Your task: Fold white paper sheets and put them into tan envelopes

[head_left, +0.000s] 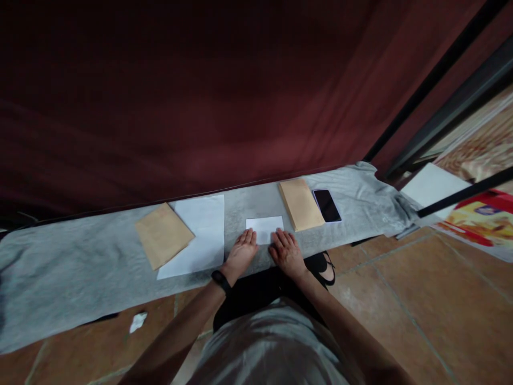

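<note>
A small white sheet of paper (263,227), perhaps folded, lies on the grey cloth in front of me. My left hand (242,249) rests flat with its fingertips on the paper's left edge. On the right edge lies my right hand (287,250), fingers stretched out and slightly spread. To the left, large white paper (204,230) is spread out, partly under a brown envelope (163,235). A stack of brown envelopes (301,204) sits just right of the small paper, beside a dark-screened phone (327,205).
The grey cloth (80,262) covers a long narrow bench against a dark red curtain (224,107). Black metal bars (436,80) stand at the right, near a red and yellow printed box (481,219). A crumpled white scrap (138,322) lies on the tiled floor (401,299).
</note>
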Available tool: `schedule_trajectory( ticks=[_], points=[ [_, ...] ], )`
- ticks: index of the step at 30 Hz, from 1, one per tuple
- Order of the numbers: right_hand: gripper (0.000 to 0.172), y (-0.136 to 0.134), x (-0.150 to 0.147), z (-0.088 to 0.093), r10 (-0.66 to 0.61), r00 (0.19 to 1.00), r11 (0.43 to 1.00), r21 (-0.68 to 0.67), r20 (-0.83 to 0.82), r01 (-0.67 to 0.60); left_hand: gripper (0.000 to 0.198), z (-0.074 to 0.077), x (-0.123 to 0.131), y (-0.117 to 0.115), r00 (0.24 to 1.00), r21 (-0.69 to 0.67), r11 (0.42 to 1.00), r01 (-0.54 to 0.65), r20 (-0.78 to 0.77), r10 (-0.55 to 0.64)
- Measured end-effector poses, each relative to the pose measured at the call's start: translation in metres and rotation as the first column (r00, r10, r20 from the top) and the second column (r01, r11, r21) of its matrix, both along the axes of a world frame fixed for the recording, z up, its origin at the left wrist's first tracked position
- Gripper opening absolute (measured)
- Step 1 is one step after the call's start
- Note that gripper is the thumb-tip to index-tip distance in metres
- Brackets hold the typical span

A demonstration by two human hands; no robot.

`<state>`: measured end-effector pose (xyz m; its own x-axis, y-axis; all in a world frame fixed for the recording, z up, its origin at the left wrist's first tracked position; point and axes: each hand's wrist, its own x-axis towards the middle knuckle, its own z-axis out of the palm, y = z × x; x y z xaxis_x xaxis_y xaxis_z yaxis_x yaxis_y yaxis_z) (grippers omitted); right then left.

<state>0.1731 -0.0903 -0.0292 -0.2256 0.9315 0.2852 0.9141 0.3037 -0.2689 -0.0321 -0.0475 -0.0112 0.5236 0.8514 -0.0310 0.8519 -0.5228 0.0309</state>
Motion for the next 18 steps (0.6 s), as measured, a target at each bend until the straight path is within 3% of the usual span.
schedule_trajectory(
  ticks=[4, 6, 10, 12, 14, 15, 18],
  points=[
    [0.042, 0.009, 0.008, 0.009, 0.036, 0.999, 0.999, -0.027, -0.002, -0.036, 0.057, 0.008, 0.003, 0.004, 0.994, -0.049, 0.997, 0.058, -0.086, -0.062],
    [0.04, 0.013, 0.011, 0.011, 0.053, 0.999, 0.998, -0.037, 0.005, -0.053, 0.052, 0.014, 0.004, 0.003, 0.996, -0.042, 0.998, 0.044, -0.071, -0.047],
    [0.032, 0.018, 0.02, 0.015, 0.06, 0.995, 0.996, -0.062, -0.077, -0.065, 0.031, 0.029, -0.002, 0.003, 0.988, -0.016, 1.0, -0.014, 0.154, 0.016],
    [0.027, 0.021, 0.025, 0.019, 0.056, 0.981, 0.995, -0.067, -0.187, -0.07, 0.024, 0.038, -0.009, 0.006, 0.937, -0.029, 0.998, -0.062, 0.342, 0.068],
    [0.025, 0.027, 0.029, 0.025, 0.037, 0.949, 0.996, -0.066, -0.312, -0.061, 0.018, 0.046, -0.017, 0.012, 0.813, -0.092, 0.987, -0.132, 0.56, 0.161],
    [0.024, 0.03, 0.03, 0.029, 0.018, 0.931, 0.997, -0.069, -0.365, -0.047, 0.015, 0.05, -0.02, 0.015, 0.713, -0.148, 0.975, -0.166, 0.664, 0.222],
    [0.029, 0.041, 0.027, 0.043, -0.073, 0.867, 0.993, -0.112, -0.493, 0.02, 0.022, 0.056, -0.022, 0.024, 0.334, -0.37, 0.909, -0.194, 0.846, 0.416]
  ],
)
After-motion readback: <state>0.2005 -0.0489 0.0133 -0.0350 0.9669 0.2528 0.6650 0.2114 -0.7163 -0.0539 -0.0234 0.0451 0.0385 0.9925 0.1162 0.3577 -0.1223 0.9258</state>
